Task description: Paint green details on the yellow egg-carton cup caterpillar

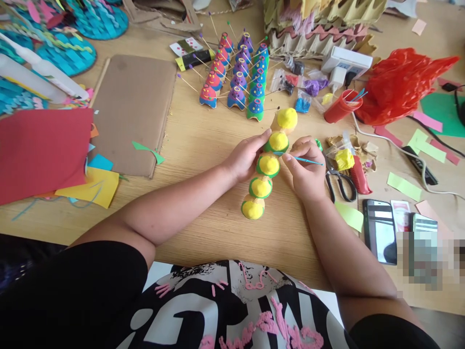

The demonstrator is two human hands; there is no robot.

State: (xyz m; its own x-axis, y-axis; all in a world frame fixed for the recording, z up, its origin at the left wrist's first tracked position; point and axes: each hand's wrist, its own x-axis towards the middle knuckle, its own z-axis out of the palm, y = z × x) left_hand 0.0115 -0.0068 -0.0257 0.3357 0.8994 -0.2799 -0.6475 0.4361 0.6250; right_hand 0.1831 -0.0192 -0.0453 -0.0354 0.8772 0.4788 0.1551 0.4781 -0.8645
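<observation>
In the middle of the head view is an egg-carton strip [260, 187] with several bumps in a row, their tops yellow and most rims green. The far bump has a yellow top over bare carton. My left hand [250, 154] is closed around the strip's left side; its fingertips are partly hidden behind it. My right hand [307, 167] pinches a thin blue stick [308, 160], its tip touching the strip between two bumps. Black-handled scissors [341, 186] lie just right of my right hand, beside a lump of yellow clay [344, 159].
Painted egg-carton strips [238, 80] with pin-like sticks stand beyond my hands. A cardboard sheet [134, 111] and red paper [43, 150] lie left. On the right are a red cup [341, 106], a red plastic bag [399, 87], a power strip [347, 60] with its cable, and a phone [379, 232].
</observation>
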